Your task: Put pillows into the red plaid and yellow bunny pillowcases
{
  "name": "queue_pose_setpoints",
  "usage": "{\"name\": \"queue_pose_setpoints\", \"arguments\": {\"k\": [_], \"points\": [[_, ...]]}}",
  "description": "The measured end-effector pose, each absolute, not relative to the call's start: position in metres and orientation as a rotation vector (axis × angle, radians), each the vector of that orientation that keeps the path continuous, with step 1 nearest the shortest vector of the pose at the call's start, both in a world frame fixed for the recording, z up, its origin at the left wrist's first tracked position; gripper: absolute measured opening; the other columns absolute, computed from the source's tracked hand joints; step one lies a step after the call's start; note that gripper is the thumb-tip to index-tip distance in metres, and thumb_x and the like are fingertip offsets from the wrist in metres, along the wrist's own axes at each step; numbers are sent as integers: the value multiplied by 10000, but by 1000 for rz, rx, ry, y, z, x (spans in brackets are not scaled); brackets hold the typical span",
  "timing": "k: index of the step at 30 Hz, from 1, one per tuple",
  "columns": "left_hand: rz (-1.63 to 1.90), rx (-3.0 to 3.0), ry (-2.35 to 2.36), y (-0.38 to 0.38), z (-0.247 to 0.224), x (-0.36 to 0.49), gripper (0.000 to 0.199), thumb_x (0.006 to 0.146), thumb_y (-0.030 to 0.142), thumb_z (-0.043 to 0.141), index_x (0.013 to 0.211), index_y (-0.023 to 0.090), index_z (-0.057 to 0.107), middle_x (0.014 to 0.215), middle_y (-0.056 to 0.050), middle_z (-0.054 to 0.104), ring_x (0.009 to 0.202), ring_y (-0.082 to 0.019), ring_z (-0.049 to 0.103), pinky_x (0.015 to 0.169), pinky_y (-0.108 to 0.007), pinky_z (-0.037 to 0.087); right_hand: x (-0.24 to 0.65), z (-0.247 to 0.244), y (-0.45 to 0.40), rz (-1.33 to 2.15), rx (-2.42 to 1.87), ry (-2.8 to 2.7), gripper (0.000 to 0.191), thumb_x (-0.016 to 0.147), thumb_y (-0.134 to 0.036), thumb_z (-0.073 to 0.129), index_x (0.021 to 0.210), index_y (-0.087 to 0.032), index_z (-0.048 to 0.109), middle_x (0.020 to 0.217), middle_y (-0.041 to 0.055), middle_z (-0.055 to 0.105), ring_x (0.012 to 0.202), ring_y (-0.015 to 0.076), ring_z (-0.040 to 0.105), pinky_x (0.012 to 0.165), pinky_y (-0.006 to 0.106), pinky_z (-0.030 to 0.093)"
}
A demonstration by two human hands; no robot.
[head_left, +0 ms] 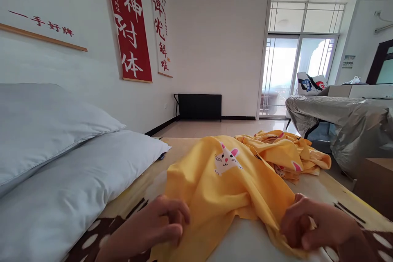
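A yellow cloth (211, 184) with a white cat print lies loosely spread on the bed (153, 180), its near edge rumpled. My left hand (159, 221) is over the cloth's left side, fingers curled and apart, with nothing visible between them. At the cloth's right near corner, my right hand (310, 221) has its fingers bent round the yellow edge. More yellow printed fabric (282, 151) is heaped behind, on the right part of the bed.
Two white pillows (116, 172) are stacked along the left side. A plastic-covered table (344, 114) stands at the right, with a brown box (374, 184) nearer. A black folded item (199, 106) leans by the far wall.
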State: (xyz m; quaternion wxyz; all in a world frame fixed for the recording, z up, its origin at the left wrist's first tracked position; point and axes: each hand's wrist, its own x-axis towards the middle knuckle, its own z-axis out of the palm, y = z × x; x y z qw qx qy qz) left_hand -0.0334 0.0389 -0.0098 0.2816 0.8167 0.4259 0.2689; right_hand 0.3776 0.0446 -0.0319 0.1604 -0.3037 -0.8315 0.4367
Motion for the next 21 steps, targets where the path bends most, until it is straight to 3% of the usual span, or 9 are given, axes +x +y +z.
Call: {"name": "queue_pose_setpoints", "arguments": {"k": [2,5,8,11,13,16,18,21], "points": [[855,2152,1258,48,-10,-19,371,854,542,482,843,204,636,742,-30,671,705,-168,616,668,-261,496,389,-42,57,1410,-718,-2225,606,713,-642,650,1047,-139,697,716,102,715,623,219,683,579,277,509],[1151,2194,1503,69,-23,-5,367,860,510,479,1045,213,591,1055,-85,646,973,-229,601,872,-359,476,394,-59,87,1072,-947,-1895,552,775,-643,572,1029,-159,650,777,97,708,576,196,656,528,274,466],[1306,2243,1775,90,-43,1,456,859,492,458,1196,192,523,1317,-147,525,1245,-300,452,1042,-511,324,387,-75,120,448,-1323,-1553,501,764,-611,568,1006,-175,623,980,123,689,764,231,662,695,359,487],[1353,2131,2086,104,-54,-1,481,886,476,385,1239,170,497,1427,-174,421,1340,-335,335,1053,-601,226,380,-85,140,340,-1447,-1454,548,703,-628,585,1003,-173,631,1002,122,684,852,265,644,776,415,473],[1321,2036,2143,109,-55,-8,489,884,489,375,1228,166,502,1361,-177,488,1297,-335,391,1034,-583,257,376,-86,140,536,-1431,-1496,528,720,-642,560,943,-172,651,894,84,697,801,246,634,720,373,473],[1207,1997,1943,113,-52,-18,433,850,549,401,985,180,582,1028,-106,652,1000,-278,587,896,-419,418,369,-80,129,810,-1319,-1472,479,732,-641,572,761,-167,633,701,19,654,659,185,585,577,278,427],[1173,2021,1798,113,-50,-22,384,840,547,415,792,192,552,800,-38,639,782,-210,592,740,-310,444,367,-76,121,923,-1220,-1377,437,712,-605,630,711,-169,603,651,-6,625,608,160,561,519,246,402],[1353,1980,1705,111,-47,-30,326,826,494,458,714,192,508,670,12,555,662,-156,517,640,-251,401,374,-74,119,990,-1120,-1054,356,642,-510,735,757,-191,625,686,-14,651,636,176,599,525,254,455]]}}
